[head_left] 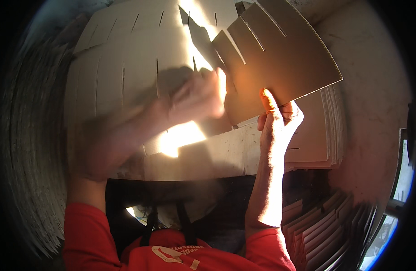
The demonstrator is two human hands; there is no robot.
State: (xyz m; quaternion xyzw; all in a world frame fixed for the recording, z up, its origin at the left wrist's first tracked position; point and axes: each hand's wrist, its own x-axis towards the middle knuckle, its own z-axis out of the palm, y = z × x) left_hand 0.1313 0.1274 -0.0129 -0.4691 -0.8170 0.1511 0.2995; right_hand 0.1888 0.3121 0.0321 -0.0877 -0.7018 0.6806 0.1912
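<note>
A brown cardboard sheet [280,58] with several parallel slots is raised and tilted over the right side of the table. My right hand [278,113] grips its near lower edge, thumb on the upper face and fingers underneath. Smeared by motion, my left hand [201,95] is at the sheet's left edge; its fingers cannot be made out, nor whether it touches the sheet. Under my left forearm lie wide, pale slotted cardboard sheets [111,77], overlapping one another. Strong sunlight falls across them and over both hands.
A tall pile of cardboard [30,135] stands along the left side. Another stack [332,126] sits beyond my right wrist. More sheets [321,235] stand in rows at lower right, near a bright window [393,217].
</note>
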